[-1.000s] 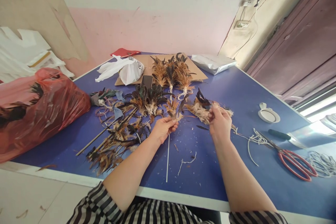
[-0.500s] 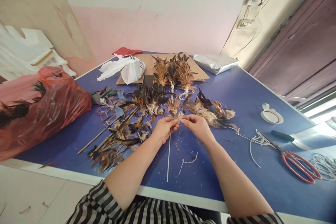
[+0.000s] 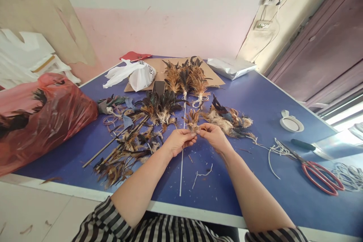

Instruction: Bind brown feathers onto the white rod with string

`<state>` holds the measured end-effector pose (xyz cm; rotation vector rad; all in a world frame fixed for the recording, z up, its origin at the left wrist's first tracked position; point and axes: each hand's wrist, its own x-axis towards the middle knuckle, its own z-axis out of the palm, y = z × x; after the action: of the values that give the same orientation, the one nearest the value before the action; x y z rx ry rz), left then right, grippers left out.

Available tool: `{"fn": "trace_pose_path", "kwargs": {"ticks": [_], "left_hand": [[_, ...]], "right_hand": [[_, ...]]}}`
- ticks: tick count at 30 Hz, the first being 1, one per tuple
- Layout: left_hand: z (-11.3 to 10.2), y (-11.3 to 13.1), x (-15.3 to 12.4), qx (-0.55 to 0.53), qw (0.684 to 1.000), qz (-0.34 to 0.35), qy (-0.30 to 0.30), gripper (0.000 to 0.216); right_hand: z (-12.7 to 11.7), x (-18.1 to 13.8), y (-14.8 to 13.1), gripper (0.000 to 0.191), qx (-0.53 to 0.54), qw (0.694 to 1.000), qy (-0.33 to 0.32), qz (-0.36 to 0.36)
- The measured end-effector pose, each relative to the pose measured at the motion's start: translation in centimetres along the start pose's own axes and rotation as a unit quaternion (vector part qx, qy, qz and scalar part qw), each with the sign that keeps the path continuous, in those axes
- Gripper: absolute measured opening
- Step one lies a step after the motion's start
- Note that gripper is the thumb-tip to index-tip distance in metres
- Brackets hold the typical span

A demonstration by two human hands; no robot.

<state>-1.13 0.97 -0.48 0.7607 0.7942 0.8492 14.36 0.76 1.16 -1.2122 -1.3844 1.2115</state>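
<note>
Between my hands, over the blue table (image 3: 227, 181), is a small bunch of brown feathers (image 3: 193, 117) with its tips pointing away from me. My left hand (image 3: 181, 140) is closed on the base of the bunch. From the right, my right hand (image 3: 213, 135) pinches the same base; fingertips of both hands nearly meet there. Under the bunch a thin white line (image 3: 182, 170) runs along the table. Just beyond lie several tied feather bundles (image 3: 185, 77) with white string at their bases. A loose feather pile (image 3: 229, 121) lies right of my right hand.
At the left stand a red plastic bag (image 3: 56, 113) and scattered feathers with thin sticks (image 3: 99, 153). On the right are red-handled scissors (image 3: 323, 177), a knife (image 3: 303, 145), a tape roll (image 3: 291, 124) and white string (image 3: 278, 151). A white bag (image 3: 141, 77) and phone (image 3: 159, 87) lie farther back.
The feather bunch has shifted slightly right in my fingers. A dark feather that stood beside it near my right fingertips no longer shows there. The view has moved a little.
</note>
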Motion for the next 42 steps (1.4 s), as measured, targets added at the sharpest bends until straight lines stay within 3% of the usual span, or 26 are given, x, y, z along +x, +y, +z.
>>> {"fn": "trace_pose_path", "kwargs": {"ticks": [9,13,24,30,35,42], "left_hand": [[-0.1,-0.2,-0.1,0.087,0.995,0.031,-0.030,0.025],[-0.1,-0.4,-0.2,0.161,0.984,0.041,-0.066,0.030],[0.3,-0.9,0.1,0.268,0.949,0.165,-0.011,0.023],[-0.4,-1.3,0.4,0.268,0.953,0.140,-0.013,0.021],[-0.6,-1.3,0.6,0.285,0.945,0.158,-0.014,0.024],[-0.1,-1.3,0.5,0.292,0.947,0.136,0.002,0.023]], "right_hand": [[-0.6,-0.2,-0.5,0.027,0.020,0.997,-0.063,0.050],[-0.5,-0.3,-0.6,0.023,0.019,0.996,-0.087,0.027],[-0.2,-0.2,-0.3,0.017,-0.039,0.999,-0.003,0.002],[-0.1,-0.2,-0.3,0.016,-0.039,0.999,-0.024,0.017],[0.2,-0.3,-0.1,0.018,0.013,0.997,-0.081,0.003],[1.0,-0.4,-0.3,0.022,0.048,0.998,-0.026,0.028]]}}
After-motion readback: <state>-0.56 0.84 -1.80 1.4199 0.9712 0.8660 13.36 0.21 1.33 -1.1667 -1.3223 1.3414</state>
